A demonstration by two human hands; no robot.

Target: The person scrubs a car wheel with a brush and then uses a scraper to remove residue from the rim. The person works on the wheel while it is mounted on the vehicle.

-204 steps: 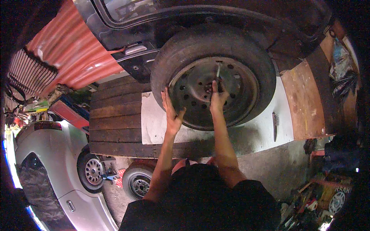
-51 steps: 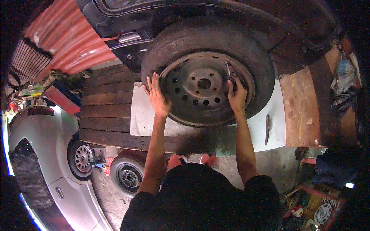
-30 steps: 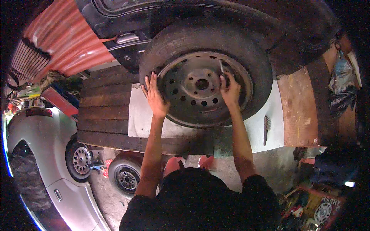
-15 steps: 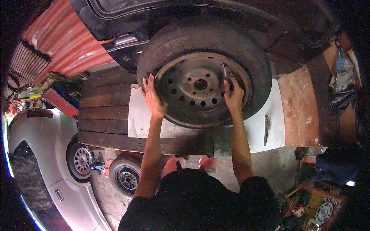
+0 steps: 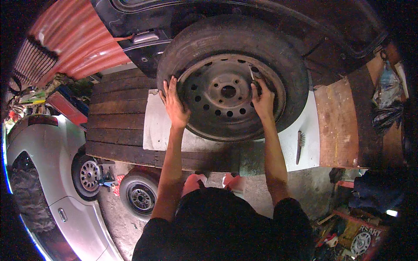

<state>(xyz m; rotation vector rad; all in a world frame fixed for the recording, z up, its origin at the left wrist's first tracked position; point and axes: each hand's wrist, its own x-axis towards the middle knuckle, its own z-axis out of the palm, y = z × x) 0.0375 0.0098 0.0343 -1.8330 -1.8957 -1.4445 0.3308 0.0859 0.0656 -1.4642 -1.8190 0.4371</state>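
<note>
A car wheel, its black tyre [image 5: 217, 39] mounted on a dirty dark steel rim [image 5: 209, 108] with a ring of round holes, leans tilted on a white board [image 5: 152, 126]. My left hand [image 5: 175, 106] lies against the tyre and rim edge at the left, fingers stretched out and holding nothing. Over the right part of the rim, my right hand [image 5: 264, 99] is closed on a slim tool [image 5: 251, 73]. The tool's thin pale end points up toward the upper rim holes; its exact kind is unclear. A wire brush [image 5: 299, 148] lies on the board to the right.
The board sits on a dark plank bench [image 5: 117, 117], with a brown wood panel [image 5: 337, 122] at the right. A dark car body [image 5: 183, 17] rises behind. At the left stands a silver car [image 5: 56, 165], beside a loose wheel [image 5: 139, 195] on the floor. Plastic bags [image 5: 387, 95] hang far right.
My right hand and the slim tool have shifted slightly on the rim toward the hub. My left hand stays against the tyre. The whole view has moved a little.
</note>
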